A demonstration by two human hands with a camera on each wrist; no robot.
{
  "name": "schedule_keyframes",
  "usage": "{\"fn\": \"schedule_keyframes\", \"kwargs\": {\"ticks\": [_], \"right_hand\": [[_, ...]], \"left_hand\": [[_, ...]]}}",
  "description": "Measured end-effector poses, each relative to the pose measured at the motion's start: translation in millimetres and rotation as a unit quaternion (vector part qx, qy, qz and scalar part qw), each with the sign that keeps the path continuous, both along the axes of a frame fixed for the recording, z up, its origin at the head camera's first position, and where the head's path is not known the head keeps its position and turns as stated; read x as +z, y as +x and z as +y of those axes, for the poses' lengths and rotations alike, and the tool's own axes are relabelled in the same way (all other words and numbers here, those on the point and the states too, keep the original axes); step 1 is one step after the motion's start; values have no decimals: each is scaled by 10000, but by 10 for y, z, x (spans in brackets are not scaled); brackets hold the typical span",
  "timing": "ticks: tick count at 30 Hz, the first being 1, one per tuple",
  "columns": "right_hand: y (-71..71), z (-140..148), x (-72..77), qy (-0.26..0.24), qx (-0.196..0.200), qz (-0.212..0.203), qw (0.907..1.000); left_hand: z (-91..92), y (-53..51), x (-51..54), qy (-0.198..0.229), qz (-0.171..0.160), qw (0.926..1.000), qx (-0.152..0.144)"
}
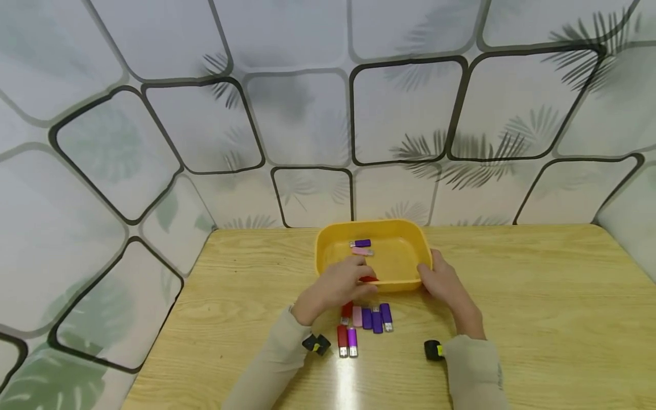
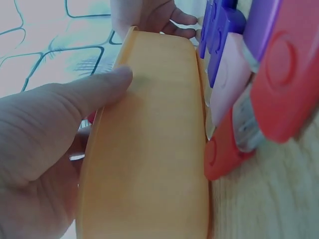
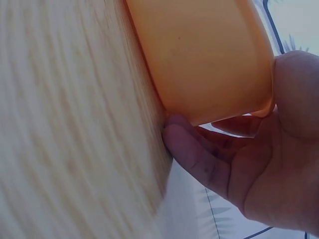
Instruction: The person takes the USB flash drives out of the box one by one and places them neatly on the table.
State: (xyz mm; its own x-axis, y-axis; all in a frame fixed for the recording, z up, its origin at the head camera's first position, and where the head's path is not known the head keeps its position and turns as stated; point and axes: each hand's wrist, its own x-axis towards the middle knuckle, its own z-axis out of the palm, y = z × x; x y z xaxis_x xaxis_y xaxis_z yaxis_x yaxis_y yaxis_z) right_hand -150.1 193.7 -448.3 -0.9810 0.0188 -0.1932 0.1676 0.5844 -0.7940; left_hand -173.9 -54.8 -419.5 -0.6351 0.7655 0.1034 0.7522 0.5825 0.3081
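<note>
A yellow plastic bin (image 1: pixel 402 259) stands on the table. My left hand (image 1: pixel 338 282) reaches over its front rim, fingers curled inside around a red USB flash drive (image 1: pixel 368 279), which is mostly hidden. In the left wrist view, the thumb (image 2: pixel 99 89) lies over the bin's outer wall (image 2: pixel 149 129). My right hand (image 1: pixel 445 282) grips the bin's right end, thumb at the rim and fingers below in the right wrist view. Inside the bin lie a purple flash drive (image 1: pixel 362 243) and a pink flash drive (image 1: pixel 363 251).
In front of the bin several red, pink and purple flash drives (image 1: pixel 377 320) lie in a row. Nearer me are a red one (image 1: pixel 343 340) and a violet one (image 1: pixel 352 341). The wooden table (image 1: pixel 538 296) meets a patterned backdrop (image 1: pixel 307 125) behind the bin.
</note>
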Motion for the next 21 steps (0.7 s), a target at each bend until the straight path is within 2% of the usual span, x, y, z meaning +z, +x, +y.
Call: {"fn": "schedule_keyframes", "kwargs": {"ticks": [5, 9, 15, 17, 21], "right_hand": [[-11, -10, 6, -36, -35, 10, 10000], [-17, -17, 3, -171, -65, 13, 9998], [-35, -25, -23, -305, -18, 108, 9995], [-45, -27, -36, -241, 48, 182, 9995], [-59, -33, -36, -55, 125, 244, 9996]], "left_hand": [[8, -6, -2, -111, 588, 9976, 336], [15, -3, -9, -154, 992, 9939, 450], [11, 23, -26, -92, 1199, 9915, 500], [7, 22, -48, 49, 1404, 9886, 533], [-6, 0, -84, 284, 1991, 9779, 575]]}}
